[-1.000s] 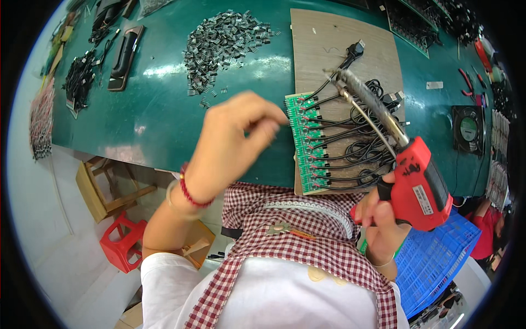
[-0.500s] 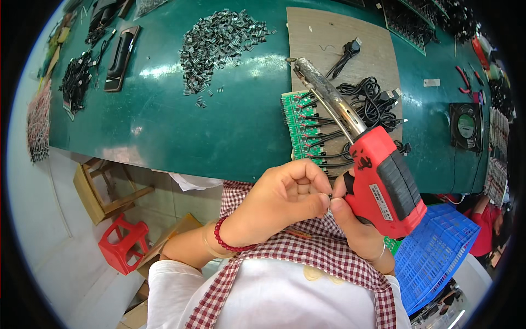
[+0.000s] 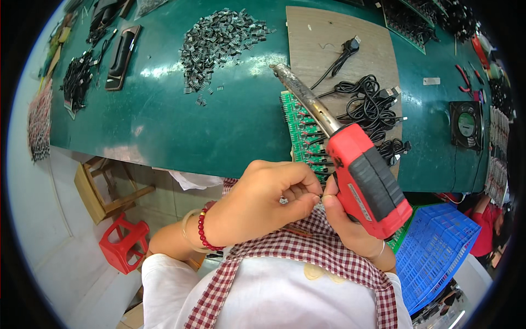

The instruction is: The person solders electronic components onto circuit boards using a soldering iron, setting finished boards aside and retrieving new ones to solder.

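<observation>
Above my lap, my left hand pinches a tiny part between thumb and forefinger; it is too small to name. My right hand meets it fingertip to fingertip, also pinching. A red soldering gun with black grips rests in the right hand, its long metal barrel tilted up and to the left. Beyond the hands a row of green circuit boards lies at the left edge of a brown board. Black cables are joined to them, partly hidden behind the gun.
Small pin connectors lie heaped on the green table. A dark flat-based tool and cable bundles are at left. A square black fan sits at right, above a blue basket. A red stool stands lower left.
Both hands have shifted slightly left, and the soldering gun has come along, its tip now farther left over the table. The fingertips are still together.
</observation>
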Action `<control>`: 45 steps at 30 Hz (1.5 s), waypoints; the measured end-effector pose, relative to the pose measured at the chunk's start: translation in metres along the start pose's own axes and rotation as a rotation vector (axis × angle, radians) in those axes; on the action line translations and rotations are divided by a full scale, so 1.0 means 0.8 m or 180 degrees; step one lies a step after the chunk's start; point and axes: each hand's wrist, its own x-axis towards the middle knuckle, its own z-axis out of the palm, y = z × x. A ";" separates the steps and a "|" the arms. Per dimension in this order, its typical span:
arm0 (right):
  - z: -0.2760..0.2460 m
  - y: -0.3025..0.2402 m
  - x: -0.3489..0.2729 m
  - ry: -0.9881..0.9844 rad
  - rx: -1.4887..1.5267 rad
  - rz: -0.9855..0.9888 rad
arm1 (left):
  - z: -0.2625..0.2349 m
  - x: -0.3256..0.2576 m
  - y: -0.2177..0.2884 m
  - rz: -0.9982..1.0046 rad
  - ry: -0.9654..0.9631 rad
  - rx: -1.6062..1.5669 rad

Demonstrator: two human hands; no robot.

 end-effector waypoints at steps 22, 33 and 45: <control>-0.043 0.067 -0.061 0.0242 0.1184 0.0118 | -0.083 0.068 -0.023 -0.0890 -0.0051 0.0044; -0.046 0.081 -0.064 -0.0027 0.1024 0.0303 | -0.082 0.068 -0.026 -0.0862 -0.0044 0.0051; -0.039 0.073 -0.064 0.0128 0.0919 0.0221 | -0.081 0.068 -0.027 -0.0849 0.0001 0.0037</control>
